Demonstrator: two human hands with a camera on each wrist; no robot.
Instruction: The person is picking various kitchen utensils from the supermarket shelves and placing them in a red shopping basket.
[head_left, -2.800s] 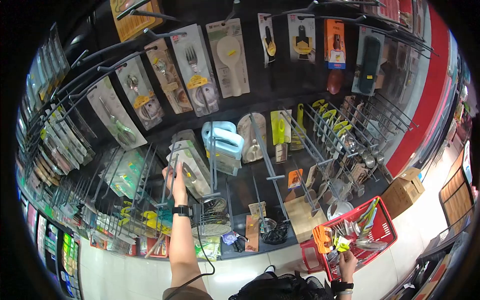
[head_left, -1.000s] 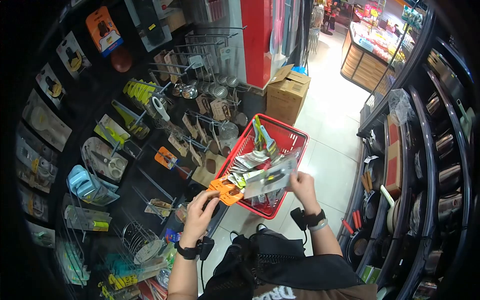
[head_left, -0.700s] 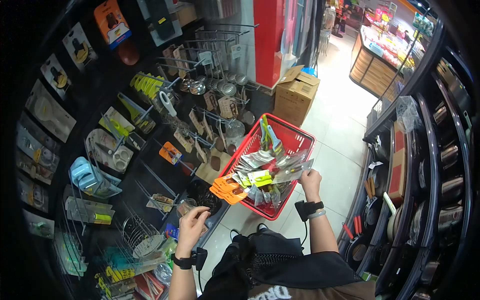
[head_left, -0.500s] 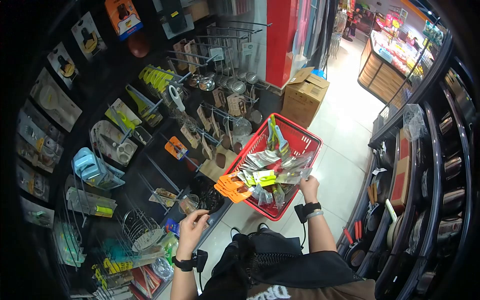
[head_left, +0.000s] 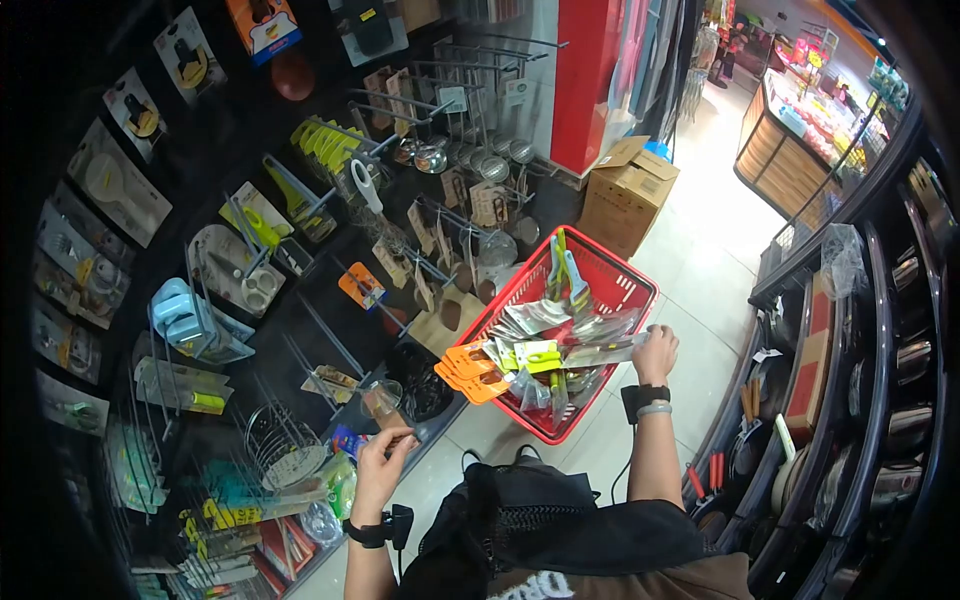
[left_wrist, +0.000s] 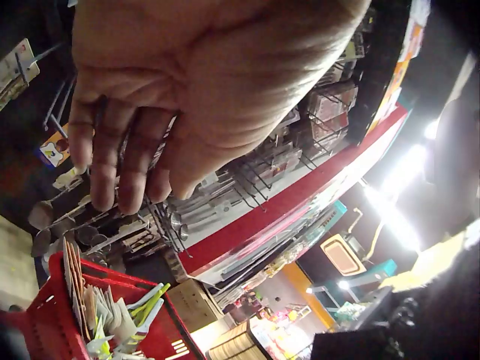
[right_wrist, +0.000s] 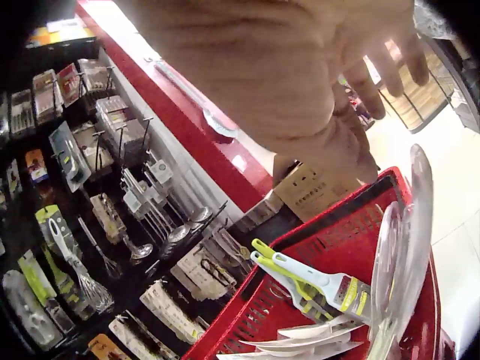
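My right hand (head_left: 656,352) is at the right rim of the red shopping basket (head_left: 645,290), its fingertips close to the end of a flat clear package (head_left: 605,353). In the right wrist view the fingers (right_wrist: 386,79) hang loose with nothing in them, and clear packages (right_wrist: 409,247) stand in the basket below. Left of the basket, my left hand (head_left: 383,465) hovers loosely curled and holds nothing. Orange cards (head_left: 470,373) overhang the basket's left rim. Inside lie several packaged utensils and brushes with blue and green handles (head_left: 572,272).
A black wall with hooks carries packaged kitchen tools, including light-blue items (head_left: 190,320) and ladles (head_left: 490,165). Behind the basket stands a cardboard box (head_left: 625,205). Shelves of pans (head_left: 870,400) line the right side of the tiled aisle (head_left: 690,420).
The left hand has come from the hooks to the basket, then away left of it. The right hand has lowered the clear package into the basket and let go, drawing slightly right.
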